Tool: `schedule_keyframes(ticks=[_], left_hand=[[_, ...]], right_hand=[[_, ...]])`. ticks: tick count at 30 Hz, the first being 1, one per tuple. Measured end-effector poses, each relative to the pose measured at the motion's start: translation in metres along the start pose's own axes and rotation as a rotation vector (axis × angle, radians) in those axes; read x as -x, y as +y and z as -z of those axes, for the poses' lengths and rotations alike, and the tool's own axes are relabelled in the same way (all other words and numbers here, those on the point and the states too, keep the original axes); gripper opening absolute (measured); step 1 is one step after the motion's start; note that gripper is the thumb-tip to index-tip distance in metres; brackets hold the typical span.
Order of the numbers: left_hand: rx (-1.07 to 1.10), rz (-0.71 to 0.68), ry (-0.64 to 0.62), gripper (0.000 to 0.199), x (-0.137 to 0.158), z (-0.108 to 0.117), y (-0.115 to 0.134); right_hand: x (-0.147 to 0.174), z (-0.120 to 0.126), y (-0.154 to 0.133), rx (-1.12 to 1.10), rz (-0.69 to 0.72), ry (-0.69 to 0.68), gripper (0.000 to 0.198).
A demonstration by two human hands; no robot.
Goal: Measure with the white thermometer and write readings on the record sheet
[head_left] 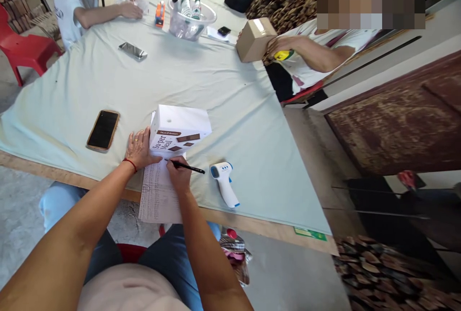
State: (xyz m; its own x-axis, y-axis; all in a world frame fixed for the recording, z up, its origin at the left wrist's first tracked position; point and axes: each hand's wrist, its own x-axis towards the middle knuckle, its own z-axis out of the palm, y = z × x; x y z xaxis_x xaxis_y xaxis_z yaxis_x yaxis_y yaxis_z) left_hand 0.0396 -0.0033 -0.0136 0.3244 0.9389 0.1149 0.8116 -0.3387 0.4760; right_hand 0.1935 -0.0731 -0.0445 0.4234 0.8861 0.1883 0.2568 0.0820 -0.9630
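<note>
My right hand [178,173] holds a black pen [188,167] with its tip on a lined sheet of paper [158,196] that hangs over the table's near edge. My left hand [139,148] lies flat on the top of the sheet, fingers spread, touching a white carton [182,128] printed with brown bars. The carton stands just beyond the paper. A red band circles my left wrist.
A phone [103,129] lies left of my hands and a white and blue thermometer gun [224,181] to the right, on the pale cloth-covered table [216,85]. Farther off are another phone [133,51], a clear tub of bottles [190,18], and two seated people, one holding a cardboard box [254,38].
</note>
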Motion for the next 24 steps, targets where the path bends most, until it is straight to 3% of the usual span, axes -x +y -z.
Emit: schedule_keyframes(ticks=[24], left_hand=[[0.008, -0.010, 0.020, 0.124, -0.0003, -0.0039, -0.0030]], right_hand=[[-0.0005, 0.0006, 0.0028, 0.014, 0.008, -0.034, 0.013]])
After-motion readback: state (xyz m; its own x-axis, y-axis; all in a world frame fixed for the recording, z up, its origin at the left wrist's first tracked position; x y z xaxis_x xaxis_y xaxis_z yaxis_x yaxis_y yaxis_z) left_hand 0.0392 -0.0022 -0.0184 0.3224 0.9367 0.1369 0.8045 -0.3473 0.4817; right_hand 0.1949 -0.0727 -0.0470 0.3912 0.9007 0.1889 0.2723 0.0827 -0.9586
